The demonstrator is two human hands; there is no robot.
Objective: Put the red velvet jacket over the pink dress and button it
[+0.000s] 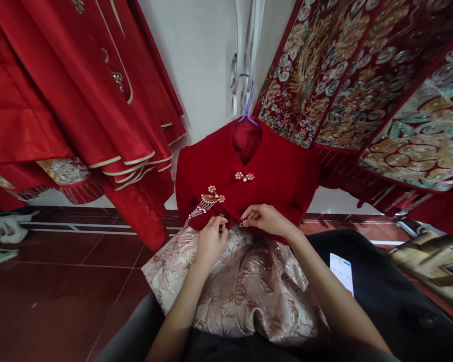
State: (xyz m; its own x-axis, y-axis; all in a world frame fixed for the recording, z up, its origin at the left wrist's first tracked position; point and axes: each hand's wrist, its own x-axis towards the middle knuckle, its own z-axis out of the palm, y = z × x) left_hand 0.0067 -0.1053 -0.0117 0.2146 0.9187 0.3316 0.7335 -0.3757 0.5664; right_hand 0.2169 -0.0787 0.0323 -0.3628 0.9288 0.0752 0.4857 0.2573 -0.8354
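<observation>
Lap: pale brocade cloth [226, 301], bunched across lower centre of frame.
Seat, lower right: black cushion [385, 286], lit phone [341, 271] lying on it.
Left hand [212, 236]: left of centre, fingers curled at the lower edge of the red jacket [272, 161]; can't tell whether I grip it.
Right hand [262, 219]: fingertips pinched on the jacket's lower front.
Jacket: mid-frame, just beyond both my hands; fan brooch [209, 198] above the left.
Hanger [248, 108]: purple, in its collar.
Behind: red garments [79, 85] upper left, embroidered panels [347, 70] upper right.
</observation>
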